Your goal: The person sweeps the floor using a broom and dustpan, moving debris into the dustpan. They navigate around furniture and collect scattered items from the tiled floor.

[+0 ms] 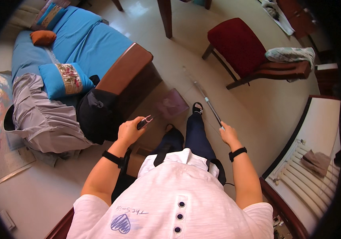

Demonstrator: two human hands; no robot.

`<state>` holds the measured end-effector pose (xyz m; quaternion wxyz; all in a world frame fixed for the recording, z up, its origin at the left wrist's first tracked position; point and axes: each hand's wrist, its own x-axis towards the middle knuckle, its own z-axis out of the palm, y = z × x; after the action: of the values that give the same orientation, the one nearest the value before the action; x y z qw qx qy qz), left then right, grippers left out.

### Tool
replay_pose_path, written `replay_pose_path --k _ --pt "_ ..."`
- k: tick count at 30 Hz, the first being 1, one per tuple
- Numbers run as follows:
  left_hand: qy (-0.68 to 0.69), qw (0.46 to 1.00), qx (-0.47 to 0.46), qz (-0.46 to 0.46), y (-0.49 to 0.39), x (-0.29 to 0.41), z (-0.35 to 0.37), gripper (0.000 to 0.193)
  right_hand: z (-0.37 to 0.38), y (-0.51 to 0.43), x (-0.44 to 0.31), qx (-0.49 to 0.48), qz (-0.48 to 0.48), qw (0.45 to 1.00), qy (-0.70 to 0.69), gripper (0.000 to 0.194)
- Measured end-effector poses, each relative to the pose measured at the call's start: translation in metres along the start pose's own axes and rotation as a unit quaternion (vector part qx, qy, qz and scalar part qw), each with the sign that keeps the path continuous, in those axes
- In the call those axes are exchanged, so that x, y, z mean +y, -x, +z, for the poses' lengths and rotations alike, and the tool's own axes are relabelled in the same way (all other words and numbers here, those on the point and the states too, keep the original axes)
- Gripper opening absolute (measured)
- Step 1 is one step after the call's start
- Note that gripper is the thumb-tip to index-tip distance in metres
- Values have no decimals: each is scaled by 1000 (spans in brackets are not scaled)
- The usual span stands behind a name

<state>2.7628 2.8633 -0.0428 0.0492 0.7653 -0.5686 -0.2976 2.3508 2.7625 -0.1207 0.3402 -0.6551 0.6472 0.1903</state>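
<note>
My left hand (130,131) grips the dark upper end of a dustpan handle (144,122), which has a pale pink clip. Below it, close to the floor and in front of my feet, is the translucent purple dustpan (173,104). My right hand (229,136) is closed around a long grey pole (213,109) with a pale blue joint, probably a broom. The pole slants forward and left over the tiles. Its far end is blurred, so the head cannot be made out clearly.
A sofa (104,44) with blue covers and a wooden arm (125,68) stands at left, with a black cloth item (98,116) against it. At right are a red-seated chair (236,44) and a white radiator (302,176). A wooden table leg (165,21) stands ahead.
</note>
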Motion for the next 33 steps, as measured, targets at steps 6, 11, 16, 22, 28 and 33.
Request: replay_pose_path --k 6,11,16,22,28,33 --pt "45 994 39 -88 39 -5 8 31 -38 -85 -62 -18 13 999 48 47" --pt "53 980 79 -173 60 8 15 33 -51 -133 -106 -53 -48 987 143 39" --pt "69 962 86 -248 62 19 20 36 -49 -168 -97 -21 -140 966 218 29" --pt "81 954 97 -271 60 24 19 35 -98 -156 -31 -62 -226 904 358 40" --pt "83 953 100 -272 71 21 24 33 -148 -148 -13 -77 -221 900 367 45" --pt "95 954 94 -268 83 10 31 34 -105 -150 -64 -26 -286 889 356 37"
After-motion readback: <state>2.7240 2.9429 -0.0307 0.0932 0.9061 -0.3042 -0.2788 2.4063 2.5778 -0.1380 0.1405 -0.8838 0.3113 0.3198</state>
